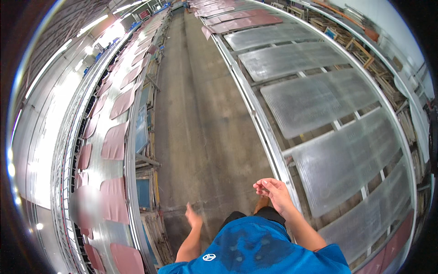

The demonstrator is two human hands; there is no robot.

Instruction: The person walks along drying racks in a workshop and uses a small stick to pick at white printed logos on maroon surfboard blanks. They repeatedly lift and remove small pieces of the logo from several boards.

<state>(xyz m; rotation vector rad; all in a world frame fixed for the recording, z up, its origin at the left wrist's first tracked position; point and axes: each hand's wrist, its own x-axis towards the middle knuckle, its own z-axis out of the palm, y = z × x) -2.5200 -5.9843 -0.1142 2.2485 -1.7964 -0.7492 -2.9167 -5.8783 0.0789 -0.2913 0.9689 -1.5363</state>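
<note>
My left hand hangs over the aisle floor, slightly blurred, its visible fingers stretched out and nothing seen in it. My right hand is raised beside the metal rail of the right-hand table. Its fingers are curled in toward the thumb, and no object shows between them. Nearest to this hand lies a grey, shiny flat panel, one of several in a row on the right-hand frame. Neither hand touches a panel.
A long table on the left carries reddish-pink sheet pieces. Wooden frames lean beneath its edge. More pink sheets lie at the far end of the right table. A concrete aisle runs between the tables. Frames are stacked behind the right table.
</note>
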